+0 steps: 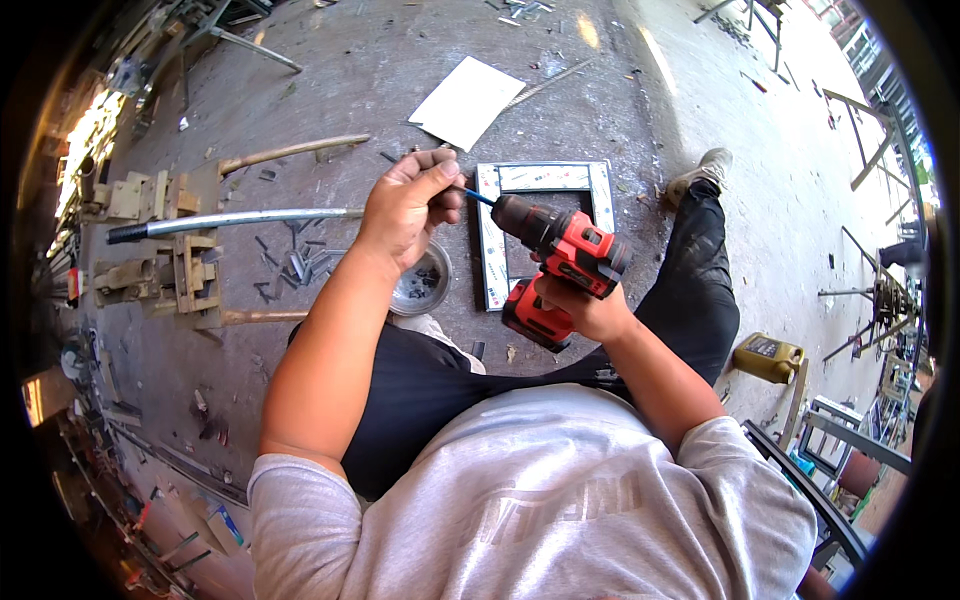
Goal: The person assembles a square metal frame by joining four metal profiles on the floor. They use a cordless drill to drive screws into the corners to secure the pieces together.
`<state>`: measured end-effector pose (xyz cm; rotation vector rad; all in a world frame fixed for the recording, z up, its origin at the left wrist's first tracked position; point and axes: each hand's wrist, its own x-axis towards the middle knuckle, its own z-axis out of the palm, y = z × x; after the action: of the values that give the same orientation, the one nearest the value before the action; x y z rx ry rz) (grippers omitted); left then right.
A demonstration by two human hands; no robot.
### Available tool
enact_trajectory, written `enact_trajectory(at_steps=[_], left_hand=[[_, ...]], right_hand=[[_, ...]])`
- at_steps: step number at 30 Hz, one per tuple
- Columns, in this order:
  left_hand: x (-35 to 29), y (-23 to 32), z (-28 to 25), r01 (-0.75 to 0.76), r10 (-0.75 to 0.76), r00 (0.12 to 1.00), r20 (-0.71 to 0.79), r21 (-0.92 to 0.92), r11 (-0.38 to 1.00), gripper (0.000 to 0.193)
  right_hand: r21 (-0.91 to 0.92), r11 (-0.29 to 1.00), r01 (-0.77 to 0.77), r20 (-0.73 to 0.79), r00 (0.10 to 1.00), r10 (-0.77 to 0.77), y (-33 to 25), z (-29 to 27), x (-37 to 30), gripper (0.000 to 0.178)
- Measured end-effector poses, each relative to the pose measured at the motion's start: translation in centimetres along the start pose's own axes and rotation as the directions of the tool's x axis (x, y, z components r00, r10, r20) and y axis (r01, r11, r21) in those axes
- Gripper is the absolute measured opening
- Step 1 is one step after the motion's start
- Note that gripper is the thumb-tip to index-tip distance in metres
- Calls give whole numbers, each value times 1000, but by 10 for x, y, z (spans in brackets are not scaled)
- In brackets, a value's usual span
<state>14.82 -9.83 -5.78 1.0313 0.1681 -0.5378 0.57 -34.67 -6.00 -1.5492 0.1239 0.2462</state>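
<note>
My right hand [603,316] grips the handle of a red and black cordless drill [578,246], which points up and to the left. A thin blue bit [479,197] sticks out of its chuck toward my left hand [415,195]. The fingers of that hand are pinched together at the bit's tip, and whatever lies between them is too small to make out. Below the drill, a rectangular metal frame [492,255] with a patterned white film lies on the floor. Beside my left forearm stands a round metal bowl [443,292] holding small dark pieces, partly hidden by the arm.
Beyond the frame a white sheet [468,103] lies on the concrete floor. At left stands a clamp-like tool [190,262] with a long metal lever [250,219] and wooden handles. Small dark offcuts [297,265] are scattered nearby. A yellowish jug [768,358] stands right of my leg.
</note>
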Motion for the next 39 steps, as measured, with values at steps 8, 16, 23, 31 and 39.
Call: enact_trajectory(at_steps=[8,16,23,31,39], left_hand=[[-3,-7,18,56,-51,990,-133,33,998,28],[-2,0,7,12,-15,996,-90,-33,999,32],[-4,2,10,71,-68,996,-60,47,996,26],[-2,10,8,146,-140,988,-60,101,984,30],[-3,11,2,152,-141,985,-103,108,983,31]], right_hand=[[105,993,60,-121,992,-47,23,-6,8,32],[-14,923,-384,-552,773,313,106,-154,119,14],[161,814,-559,-566,623,540,150,-216,157,17],[138,776,-615,-534,614,582,171,-221,182,14],[92,758,-646,-544,605,582,166,-210,187,13]])
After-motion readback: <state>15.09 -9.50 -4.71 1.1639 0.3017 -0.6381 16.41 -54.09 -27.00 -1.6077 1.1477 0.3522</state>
